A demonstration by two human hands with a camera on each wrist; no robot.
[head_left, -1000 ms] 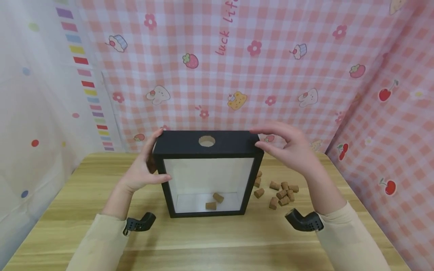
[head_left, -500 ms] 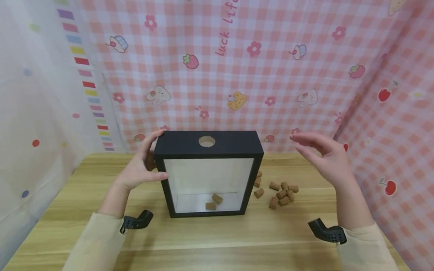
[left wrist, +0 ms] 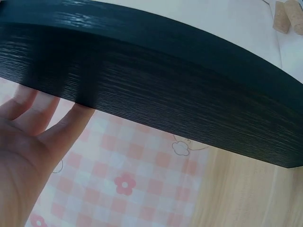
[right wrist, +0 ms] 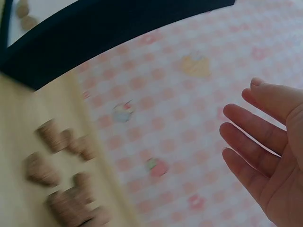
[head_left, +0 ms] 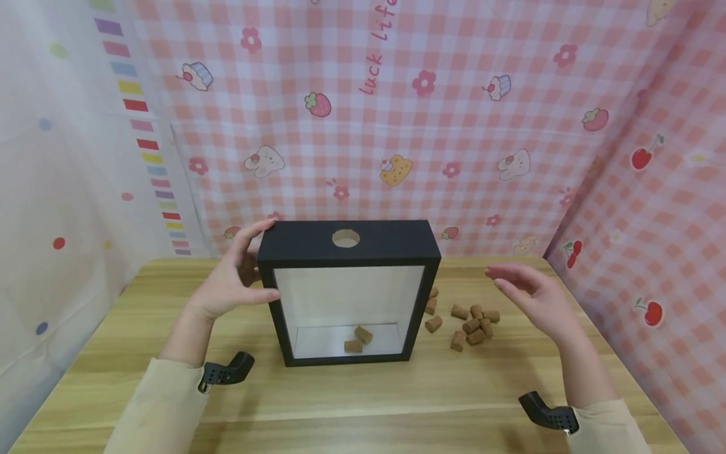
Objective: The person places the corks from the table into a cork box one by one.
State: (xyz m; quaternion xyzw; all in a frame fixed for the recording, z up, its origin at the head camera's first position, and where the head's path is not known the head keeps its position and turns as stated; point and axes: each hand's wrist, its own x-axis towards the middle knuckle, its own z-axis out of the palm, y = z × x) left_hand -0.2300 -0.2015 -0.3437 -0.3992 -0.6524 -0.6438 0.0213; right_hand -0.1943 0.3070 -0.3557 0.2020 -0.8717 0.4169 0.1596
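Near the corks (head_left: 471, 325), the right hand (head_left: 537, 299) is loosely parted, empty, while the left hand (head_left: 227, 287) holds the black box (head_left: 391, 243).

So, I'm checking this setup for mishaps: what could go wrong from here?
The black box stands upright on a narrow side, gripped only by the left hand; a knock might tip it. The right hand, near the loose corks, could scatter some. The top hole is small, so a dropped cork might miss it.
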